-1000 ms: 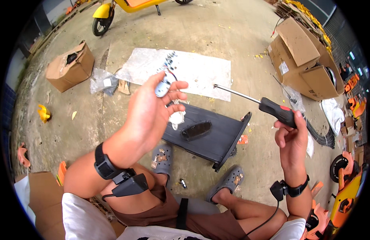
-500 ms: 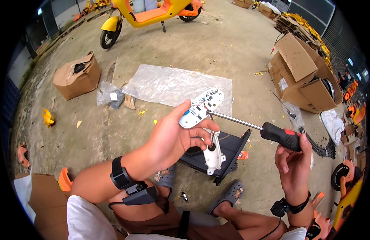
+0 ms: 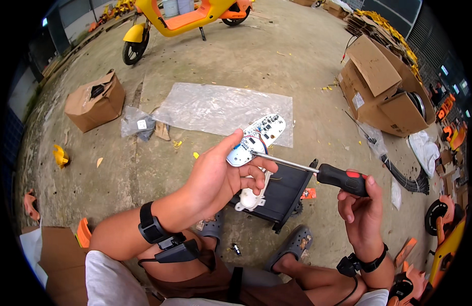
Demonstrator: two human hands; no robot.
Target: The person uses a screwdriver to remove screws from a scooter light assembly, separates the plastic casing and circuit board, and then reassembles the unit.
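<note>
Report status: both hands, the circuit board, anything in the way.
Left hand holding circuit board. Right hand gripping screwdriver, tip at board's face. Thin wires close to tip; nothing else visibly blocking.

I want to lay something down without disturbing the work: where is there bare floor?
Mostly bare concrete lies between the plastic sheet and the yellow scooter, and between the sheet and the large open carton on the right. Crowded: near the black panel, with the left hand holding a circuit board and the right hand a screwdriver.
</note>
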